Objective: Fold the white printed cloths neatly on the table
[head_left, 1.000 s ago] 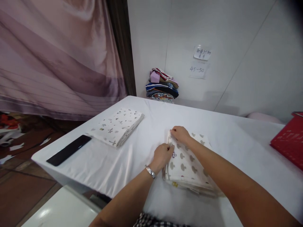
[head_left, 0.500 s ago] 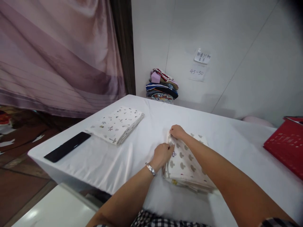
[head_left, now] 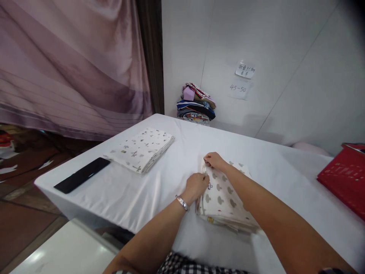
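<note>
our left hand (head_left: 196, 185) and right hand (head_left: 213, 160) pinch the folded mushroom cloth (head_left: 221, 196) edge on the worktop (head_left: 171, 167); if we tug unevenly, its layers could slip apart.

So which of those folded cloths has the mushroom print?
The folded cloth under both hands, left hand and right hand at its edge. The other folded cloth, beside the black phone, shows scattered small motifs.

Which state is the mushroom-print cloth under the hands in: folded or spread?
Folded: the mushroom-print cloth lies as a compact rectangle with stacked layers showing along its edges.
</note>
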`<act>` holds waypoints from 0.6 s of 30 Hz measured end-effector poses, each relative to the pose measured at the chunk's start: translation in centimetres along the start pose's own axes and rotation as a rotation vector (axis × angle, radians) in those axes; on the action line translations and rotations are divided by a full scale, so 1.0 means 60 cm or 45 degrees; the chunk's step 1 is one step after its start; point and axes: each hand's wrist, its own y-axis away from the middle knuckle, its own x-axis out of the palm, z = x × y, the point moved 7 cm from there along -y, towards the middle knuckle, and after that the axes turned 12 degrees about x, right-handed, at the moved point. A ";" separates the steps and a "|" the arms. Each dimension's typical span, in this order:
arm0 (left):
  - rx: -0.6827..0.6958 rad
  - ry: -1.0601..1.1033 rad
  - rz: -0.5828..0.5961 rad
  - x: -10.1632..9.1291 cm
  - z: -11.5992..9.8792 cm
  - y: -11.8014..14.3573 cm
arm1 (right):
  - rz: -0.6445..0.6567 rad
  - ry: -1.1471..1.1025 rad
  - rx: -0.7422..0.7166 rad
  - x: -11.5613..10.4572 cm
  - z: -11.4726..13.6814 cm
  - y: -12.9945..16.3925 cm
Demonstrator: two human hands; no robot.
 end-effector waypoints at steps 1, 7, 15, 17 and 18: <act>-0.001 0.004 0.000 0.000 0.000 0.000 | 0.003 -0.047 -0.004 0.000 -0.004 0.003; 0.015 0.002 -0.014 0.003 0.002 -0.001 | -0.088 -0.237 -0.196 -0.005 -0.031 0.059; -0.032 0.127 -0.008 -0.001 0.018 -0.004 | -0.236 -0.193 -0.383 -0.053 -0.127 0.198; -0.093 0.175 -0.063 -0.009 0.030 -0.009 | -0.333 -0.181 -0.292 -0.080 -0.176 0.222; -0.123 0.195 -0.100 -0.013 0.035 -0.012 | -0.391 -0.187 -0.238 -0.094 -0.202 0.232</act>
